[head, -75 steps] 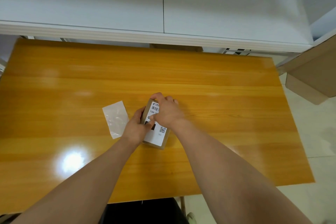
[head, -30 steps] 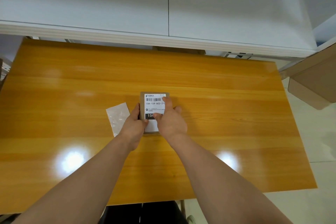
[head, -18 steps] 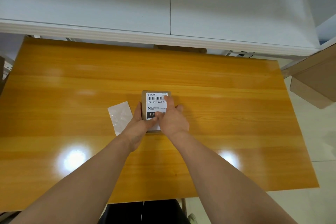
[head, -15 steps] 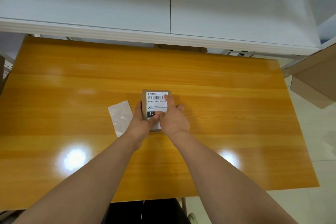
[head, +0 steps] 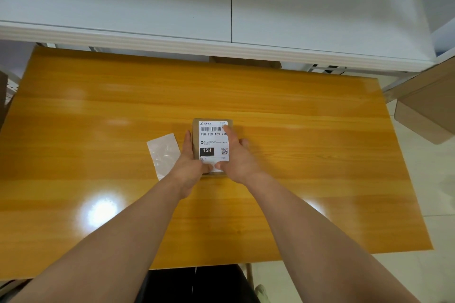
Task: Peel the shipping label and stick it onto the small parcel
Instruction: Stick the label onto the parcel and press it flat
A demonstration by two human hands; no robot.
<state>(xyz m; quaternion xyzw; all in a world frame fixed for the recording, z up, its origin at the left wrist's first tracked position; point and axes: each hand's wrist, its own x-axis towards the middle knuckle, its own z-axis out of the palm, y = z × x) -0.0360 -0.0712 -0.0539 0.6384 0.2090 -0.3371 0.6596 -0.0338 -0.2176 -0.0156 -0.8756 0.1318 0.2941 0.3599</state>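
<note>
Hands, left (head: 190, 167) and right (head: 240, 165), press one label (head: 213, 141) on one parcel (head: 195, 128).

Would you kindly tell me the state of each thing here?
small parcel: lying flat on the table
shipping label: stuck flat on the parcel's top
backing sheet: peeled off, lying beside the parcel
left hand: fingers along parcel's side, thumb pressing label
right hand: pressing the label

Left hand (head: 190, 167): bare.
Right hand (head: 240, 163): bare.
Left forearm (head: 128, 229): bare to frame edge.
Right forearm (head: 307, 229): bare to frame edge.
</note>
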